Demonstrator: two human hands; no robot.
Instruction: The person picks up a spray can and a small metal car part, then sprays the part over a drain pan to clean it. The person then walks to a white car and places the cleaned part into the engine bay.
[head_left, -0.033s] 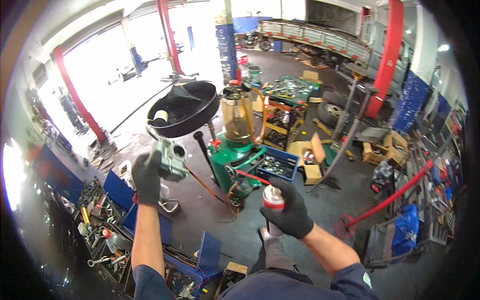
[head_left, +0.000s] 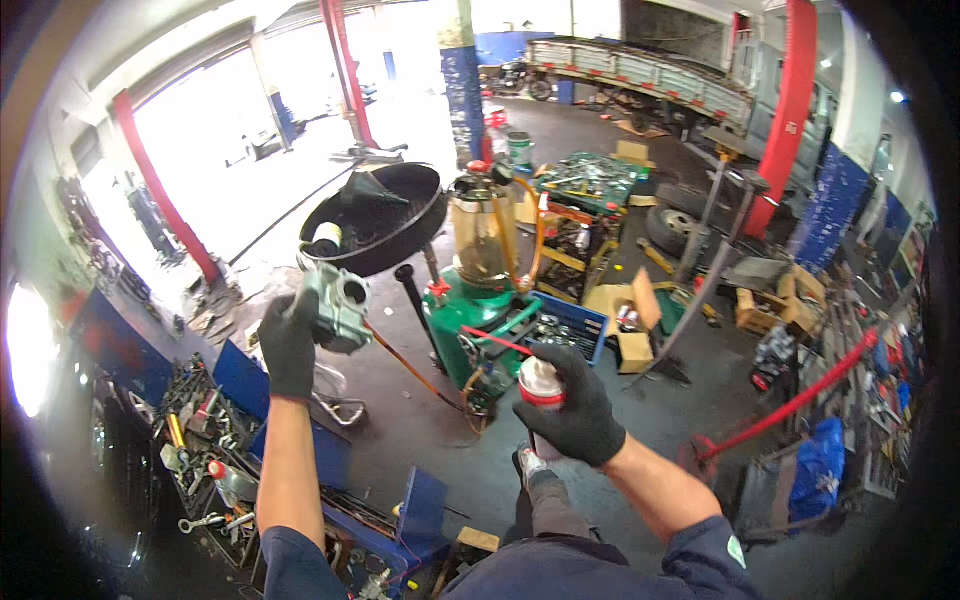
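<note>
My left hand [head_left: 289,345], in a dark glove, is closed around a grey metal throttle body [head_left: 343,305] and holds it up in the air. A round bore shows on the part's upper right side. My right hand [head_left: 578,412], also gloved, grips a spray can [head_left: 541,381] with a white top and a red band. From its nozzle a thin red straw [head_left: 495,340] points left toward the throttle body, ending short of it. The index finger lies over the can's top. The can's lower part is mostly hidden by the hand.
A black drain pan [head_left: 420,225] stands just beyond my left hand, beside a green oil drainer tank [head_left: 480,305]. A blue crate [head_left: 590,345] and open cardboard box [head_left: 635,345] lie beyond my right hand. Tools fill a tray [head_left: 215,500] at lower left; a red lift post [head_left: 783,120] rises right.
The view has shifted slightly, so the surroundings sit a little further right. The can and its straw are slightly further left; both hands keep their grips.
</note>
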